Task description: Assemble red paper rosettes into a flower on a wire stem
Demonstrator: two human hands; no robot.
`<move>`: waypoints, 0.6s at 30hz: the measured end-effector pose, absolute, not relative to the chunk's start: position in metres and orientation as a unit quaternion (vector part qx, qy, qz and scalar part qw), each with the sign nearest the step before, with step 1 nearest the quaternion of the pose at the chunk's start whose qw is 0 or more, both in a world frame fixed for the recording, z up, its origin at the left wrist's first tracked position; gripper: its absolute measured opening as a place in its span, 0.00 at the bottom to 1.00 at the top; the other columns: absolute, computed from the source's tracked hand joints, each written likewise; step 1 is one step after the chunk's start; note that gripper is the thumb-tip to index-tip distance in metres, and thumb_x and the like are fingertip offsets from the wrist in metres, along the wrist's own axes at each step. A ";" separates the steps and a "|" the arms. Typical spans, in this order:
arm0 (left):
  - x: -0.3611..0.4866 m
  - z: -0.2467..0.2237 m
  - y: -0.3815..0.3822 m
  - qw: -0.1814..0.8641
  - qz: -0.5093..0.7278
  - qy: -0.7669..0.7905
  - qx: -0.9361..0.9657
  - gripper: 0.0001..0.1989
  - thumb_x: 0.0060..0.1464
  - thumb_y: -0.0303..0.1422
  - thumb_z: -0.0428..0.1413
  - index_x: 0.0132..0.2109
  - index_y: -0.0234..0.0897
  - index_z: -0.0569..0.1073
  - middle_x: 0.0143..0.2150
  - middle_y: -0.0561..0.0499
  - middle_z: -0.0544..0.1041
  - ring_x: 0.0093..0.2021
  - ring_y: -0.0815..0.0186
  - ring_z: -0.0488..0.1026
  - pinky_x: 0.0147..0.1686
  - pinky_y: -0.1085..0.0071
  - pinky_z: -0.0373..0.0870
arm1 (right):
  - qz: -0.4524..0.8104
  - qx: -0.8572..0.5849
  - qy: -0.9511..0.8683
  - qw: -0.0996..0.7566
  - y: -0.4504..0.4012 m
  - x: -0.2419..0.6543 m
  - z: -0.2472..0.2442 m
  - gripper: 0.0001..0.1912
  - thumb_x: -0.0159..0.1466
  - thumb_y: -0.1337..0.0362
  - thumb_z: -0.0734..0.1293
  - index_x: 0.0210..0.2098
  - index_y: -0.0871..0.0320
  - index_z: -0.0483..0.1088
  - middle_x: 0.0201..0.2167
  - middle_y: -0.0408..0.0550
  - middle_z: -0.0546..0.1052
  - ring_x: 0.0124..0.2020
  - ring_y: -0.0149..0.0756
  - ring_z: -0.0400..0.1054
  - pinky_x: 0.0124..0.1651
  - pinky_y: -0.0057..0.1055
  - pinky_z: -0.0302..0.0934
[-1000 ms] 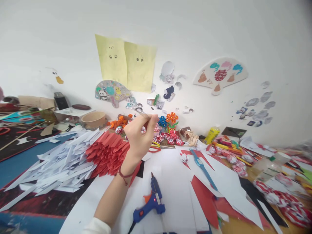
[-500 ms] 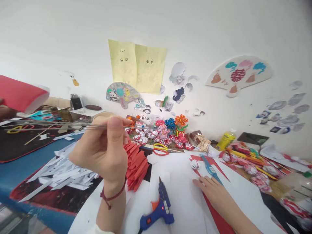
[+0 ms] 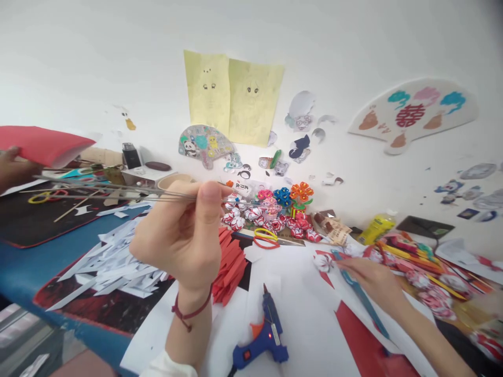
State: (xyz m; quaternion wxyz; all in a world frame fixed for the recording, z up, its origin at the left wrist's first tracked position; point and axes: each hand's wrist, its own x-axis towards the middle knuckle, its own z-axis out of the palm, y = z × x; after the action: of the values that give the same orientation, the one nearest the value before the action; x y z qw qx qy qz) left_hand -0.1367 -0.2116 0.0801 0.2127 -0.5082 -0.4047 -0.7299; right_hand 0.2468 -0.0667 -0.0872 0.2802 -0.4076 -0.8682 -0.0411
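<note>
White wall (image 3: 334, 36) backs a blue-covered table (image 3: 19, 267) in my head view. Swung, the long grey metal wires (image 3: 157, 196) could snag the red paper sheet (image 3: 51, 144) in a co-worker's hand (image 3: 18, 170). Left of the blue plastic glue gun (image 3: 269, 343), my raised left hand (image 3: 186, 235) pinches them; beyond its right, my outstretched right hand (image 3: 377, 280) is by a red-and-white paper flower (image 3: 323, 263), its grip unclear.

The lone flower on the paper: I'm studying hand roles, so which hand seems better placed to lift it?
Right hand, probably: it's close beside the flower; the left hand grips thin wires farther away.
</note>
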 end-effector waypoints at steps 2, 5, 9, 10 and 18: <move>-0.137 0.080 -0.211 0.206 -0.769 -0.408 -0.447 0.11 0.64 0.35 0.53 0.34 0.49 0.77 0.22 0.56 0.71 0.21 0.71 0.66 0.21 0.67 0.62 | 0.057 -0.497 -0.802 0.326 -0.051 0.240 -0.061 0.14 0.63 0.53 0.66 0.36 0.53 0.81 0.37 0.51 0.83 0.40 0.49 0.77 0.43 0.42 0.72; -0.138 0.080 -0.208 0.200 -0.797 -0.398 -0.408 0.11 0.63 0.39 0.54 0.32 0.48 0.77 0.21 0.56 0.71 0.20 0.71 0.66 0.20 0.67 0.62 | 0.249 -0.527 -0.716 0.383 -0.030 0.209 -0.022 0.20 0.59 0.47 0.69 0.36 0.57 0.80 0.32 0.53 0.82 0.36 0.47 0.77 0.41 0.39 0.72; -0.141 0.083 -0.207 0.196 -0.824 -0.365 -0.386 0.12 0.62 0.38 0.56 0.30 0.43 0.76 0.22 0.55 0.72 0.19 0.72 0.65 0.19 0.67 0.62 | 0.468 -0.452 -0.643 0.405 -0.001 0.138 0.008 0.17 0.58 0.52 0.73 0.37 0.61 0.79 0.31 0.53 0.82 0.31 0.36 0.76 0.37 0.28 0.72; -0.142 0.083 -0.207 0.193 -0.828 -0.365 -0.381 0.11 0.62 0.36 0.56 0.30 0.42 0.76 0.23 0.55 0.72 0.19 0.72 0.64 0.19 0.67 0.61 | 0.504 -0.441 -0.630 0.392 0.007 0.118 0.011 0.15 0.59 0.55 0.73 0.35 0.62 0.79 0.30 0.54 0.81 0.30 0.35 0.76 0.36 0.27 0.72; -0.158 0.084 -0.213 0.201 -0.828 -0.351 -0.389 0.07 0.55 0.29 0.60 0.29 0.41 0.80 0.24 0.53 0.74 0.22 0.67 0.68 0.19 0.64 0.63 | 0.533 -0.392 -0.663 0.351 0.051 -0.031 0.007 0.11 0.68 0.67 0.64 0.32 0.64 0.76 0.32 0.55 0.82 0.29 0.32 0.76 0.37 0.26 0.71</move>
State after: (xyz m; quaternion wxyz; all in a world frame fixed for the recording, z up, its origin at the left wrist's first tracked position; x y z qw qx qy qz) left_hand -0.1576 -0.2132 0.0842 0.2008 -0.3886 -0.3505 -0.8281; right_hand -0.0310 0.0508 0.0066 0.3507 -0.3923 -0.6627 0.5329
